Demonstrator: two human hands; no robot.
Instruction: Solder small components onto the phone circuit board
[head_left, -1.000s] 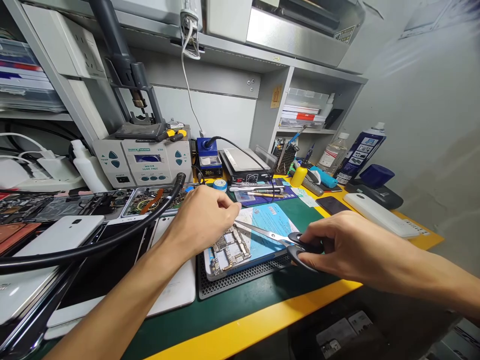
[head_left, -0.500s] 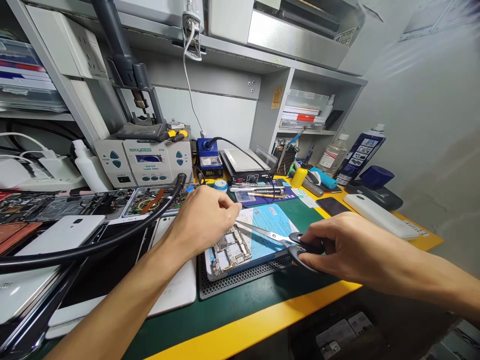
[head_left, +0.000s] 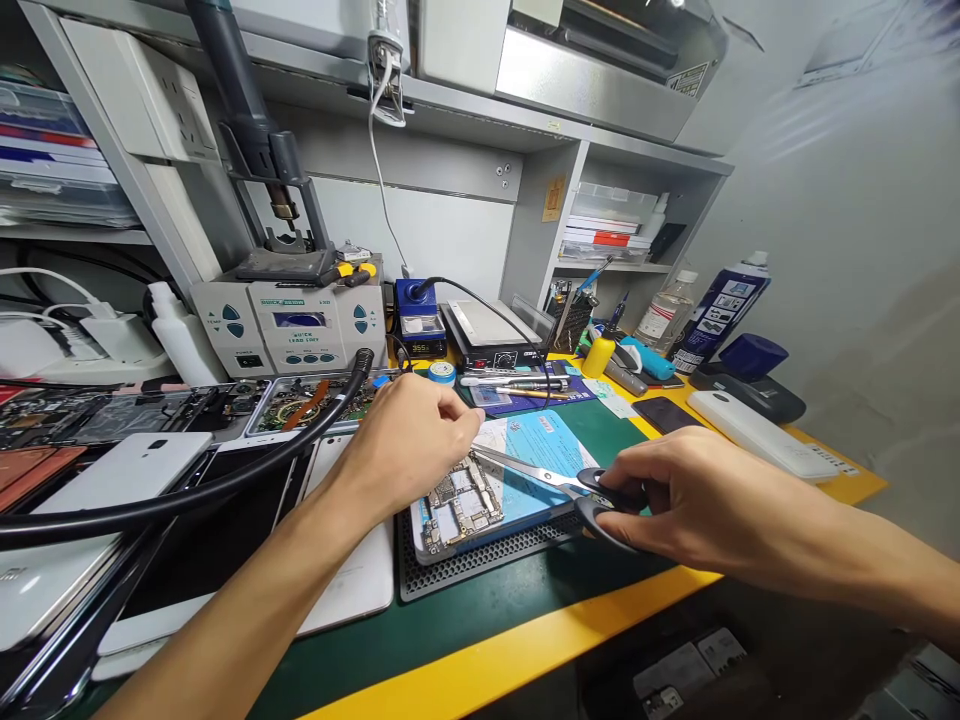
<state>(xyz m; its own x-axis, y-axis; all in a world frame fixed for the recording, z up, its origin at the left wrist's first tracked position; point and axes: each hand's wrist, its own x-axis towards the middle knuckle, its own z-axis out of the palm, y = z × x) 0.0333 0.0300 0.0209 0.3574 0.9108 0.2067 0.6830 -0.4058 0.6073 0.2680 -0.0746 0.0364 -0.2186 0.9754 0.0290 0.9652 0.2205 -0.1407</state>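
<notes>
Fingers of the right hand (head_left: 679, 490) are curled through the loops of the scissors (head_left: 553, 478), thumb in the lower one and the rest in the upper. Those of the left hand (head_left: 416, 437) make a narrow pinch, thumb against forefinger; whether anything is between them I cannot tell.

Take the board (head_left: 463, 508) as the dial's centre. It lies flat on the near left end of the blue box (head_left: 547, 460), which rests on the mesh pad (head_left: 414, 582) over the green mat (head_left: 555, 590). Left hand sits at 11 o'clock, overlapping the board's far edge in view; right hand is at 3. Between them, the blades point toward 10 o'clock, tips just beside the left thumb; how far apart they stand is too fine to tell.

At 8 o'clock is a white phone (head_left: 356, 575), partly behind the left forearm. The hose (head_left: 150, 513) runs from 9 to past 10, and the hot-air station (head_left: 300, 348) stands at 10. The hot plate (head_left: 491, 330) is just past 12, the spray can (head_left: 720, 315) at 2. Yellow table edge (head_left: 480, 672) crosses at 6.
</notes>
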